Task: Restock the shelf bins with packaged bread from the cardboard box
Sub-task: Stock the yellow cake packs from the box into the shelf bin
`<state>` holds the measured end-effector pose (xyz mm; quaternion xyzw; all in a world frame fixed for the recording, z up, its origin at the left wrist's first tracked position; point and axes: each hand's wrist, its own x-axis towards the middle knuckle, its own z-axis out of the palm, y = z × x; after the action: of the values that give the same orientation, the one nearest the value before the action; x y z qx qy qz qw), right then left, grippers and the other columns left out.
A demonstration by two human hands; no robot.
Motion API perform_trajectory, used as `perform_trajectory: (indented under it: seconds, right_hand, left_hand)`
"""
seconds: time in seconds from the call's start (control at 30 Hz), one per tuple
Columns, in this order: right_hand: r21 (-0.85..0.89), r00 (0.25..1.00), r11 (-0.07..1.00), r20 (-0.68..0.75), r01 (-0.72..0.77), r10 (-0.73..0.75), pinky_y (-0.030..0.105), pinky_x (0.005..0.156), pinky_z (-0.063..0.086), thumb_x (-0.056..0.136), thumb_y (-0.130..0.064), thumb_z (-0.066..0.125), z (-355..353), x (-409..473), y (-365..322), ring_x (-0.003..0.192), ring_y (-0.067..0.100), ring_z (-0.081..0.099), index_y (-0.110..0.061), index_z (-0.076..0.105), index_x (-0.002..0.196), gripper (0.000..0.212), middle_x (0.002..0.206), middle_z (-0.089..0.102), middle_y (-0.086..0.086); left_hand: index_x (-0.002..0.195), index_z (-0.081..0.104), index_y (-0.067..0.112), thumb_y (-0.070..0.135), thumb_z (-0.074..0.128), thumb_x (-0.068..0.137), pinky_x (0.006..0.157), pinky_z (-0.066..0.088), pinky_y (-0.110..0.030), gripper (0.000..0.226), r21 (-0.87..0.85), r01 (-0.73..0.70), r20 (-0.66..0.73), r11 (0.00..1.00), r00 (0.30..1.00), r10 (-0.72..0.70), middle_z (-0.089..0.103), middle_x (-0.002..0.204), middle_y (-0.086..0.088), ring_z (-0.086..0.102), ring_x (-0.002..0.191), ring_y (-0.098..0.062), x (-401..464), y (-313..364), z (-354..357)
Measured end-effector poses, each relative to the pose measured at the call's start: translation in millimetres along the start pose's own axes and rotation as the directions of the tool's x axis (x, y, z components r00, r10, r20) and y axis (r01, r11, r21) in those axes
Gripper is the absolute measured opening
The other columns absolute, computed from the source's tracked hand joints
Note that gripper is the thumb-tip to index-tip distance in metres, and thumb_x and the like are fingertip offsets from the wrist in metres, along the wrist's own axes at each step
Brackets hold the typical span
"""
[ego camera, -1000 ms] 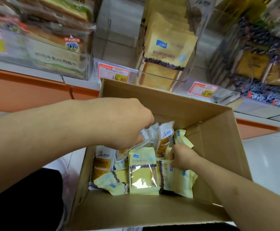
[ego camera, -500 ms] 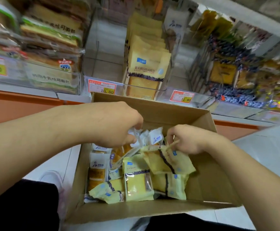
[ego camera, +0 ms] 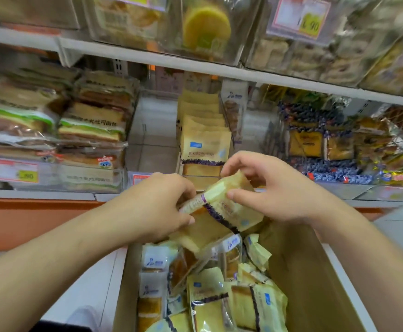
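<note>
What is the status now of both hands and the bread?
Left hand and right hand both grip yellow bread packs, above the cardboard box. Matching shelf bin straight ahead, part full. Nothing in between.

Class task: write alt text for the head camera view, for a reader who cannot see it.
Two hands, left hand and right hand, hold pale yellow bread packets above an open cardboard box of similar packets. Beyond is a clear shelf bin holding matching packets, with other packaged breads either side.

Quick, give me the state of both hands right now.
Left hand: grips the yellow bread packet held above the box.
Right hand: pinches the same packet's top end.
</note>
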<state>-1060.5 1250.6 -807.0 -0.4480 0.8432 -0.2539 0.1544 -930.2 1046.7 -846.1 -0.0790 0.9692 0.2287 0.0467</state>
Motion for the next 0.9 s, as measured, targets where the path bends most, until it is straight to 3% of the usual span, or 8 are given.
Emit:
perform_trajectory:
  seconds: [0.07,0.13,0.23,0.33,0.5,0.67,0.8,0.9]
  right_hand:
    - [0.031,0.996,0.999,-0.077,-0.035,0.037,0.034,0.097,0.056,0.081,-0.057,0.078,-5.6,2.0,5.1,0.115,-0.003,0.063,-0.049,0.059,0.124,0.047,0.122,0.067,-0.025]
    - [0.066,0.982,0.997,-0.178,-0.049,0.06,0.035,0.097,0.057,0.074,-0.063,0.08,-10.3,5.2,10.8,0.116,-0.002,0.064,-0.052,0.056,0.128,0.061,0.124,0.066,-0.024]
    - [0.195,0.956,0.981,-0.283,-0.023,0.079,0.037,0.087,0.063,0.082,-0.034,0.087,-12.2,12.6,18.2,0.108,0.005,0.071,-0.05,0.056,0.128,0.058,0.121,0.071,-0.019]
    - [0.215,0.94,0.976,-0.337,0.03,0.045,0.04,0.086,0.064,0.088,-0.013,0.083,-8.2,20.6,19.2,0.105,0.006,0.073,-0.044,0.059,0.129,0.057,0.117,0.072,-0.021]
    - [0.178,0.886,0.982,-0.463,0.059,0.031,0.042,0.084,0.062,0.091,-0.013,0.08,-4.7,34.5,23.0,0.096,0.007,0.072,-0.038,0.068,0.113,0.035,0.104,0.074,-0.018]
    - [0.11,0.882,0.994,-0.469,0.005,0.048,0.033,0.081,0.06,0.091,-0.016,0.081,1.3,46.7,32.4,0.093,0.004,0.07,-0.035,0.067,0.108,0.029,0.099,0.073,-0.018]
    - [0.02,0.899,0.999,-0.435,-0.046,0.05,0.01,0.081,0.049,0.093,-0.022,0.08,8.9,54.7,37.0,0.1,-0.004,0.065,-0.036,0.067,0.118,0.032,0.106,0.071,-0.023]
    - [-0.012,0.901,0.995,-0.426,-0.094,0.08,0.001,0.072,0.043,0.093,-0.023,0.08,13.6,62.8,42.6,0.097,-0.009,0.062,-0.033,0.068,0.121,0.033,0.105,0.07,-0.022]
  left_hand:
    - [0.102,0.067,0.04,0.047,0.08,0.084,0.083,0.057,-0.033,0.023,-0.031,0.02,-0.091,0.999,0.996,-0.022,0.069,0.094,0.017,0.064,0.088,-0.003,4.1,-5.2,-9.5]
    - [0.101,0.069,0.04,0.043,0.082,0.083,0.078,0.055,-0.027,0.023,-0.095,0.017,-0.189,0.995,0.981,-0.035,0.07,0.093,0.018,0.065,0.085,0.001,9.8,-10.5,-19.0]
    - [0.099,0.068,0.039,0.037,0.084,0.083,0.068,0.046,-0.017,0.022,-0.192,-0.035,-0.312,0.981,0.95,-0.027,0.071,0.09,0.02,0.065,0.083,0.005,18.5,-16.0,-29.4]
    - [0.1,0.069,0.037,0.03,0.083,0.083,0.075,0.05,-0.02,0.023,-0.228,-0.092,-0.392,0.969,0.92,-0.005,0.072,0.092,0.021,0.066,0.087,0.004,27.7,-17.6,-31.5]
    - [0.106,0.07,0.036,0.028,0.081,0.087,0.083,0.049,-0.016,0.024,-0.263,-0.147,-0.467,0.953,0.884,0.008,0.071,0.097,0.026,0.064,0.096,0.01,47.1,-23.2,-28.5]
    - [0.113,0.077,0.036,0.034,0.084,0.084,0.086,0.051,-0.022,0.03,-0.286,-0.065,-0.452,0.956,0.889,-0.075,0.073,0.102,0.02,0.065,0.097,0.001,64.4,-30.2,-14.2]
    - [0.104,0.08,0.037,0.031,0.086,0.081,0.073,0.051,-0.012,0.025,-0.268,0.011,-0.355,0.963,0.929,-0.11,0.075,0.085,0.02,0.068,0.083,0.005,73.7,-34.6,-2.1]
    - [0.115,0.075,0.036,0.032,0.085,0.081,0.077,0.05,-0.015,0.036,-0.241,0.033,-0.303,0.97,0.947,-0.108,0.076,0.095,0.016,0.069,0.09,-0.001,78.9,-38.3,2.1]
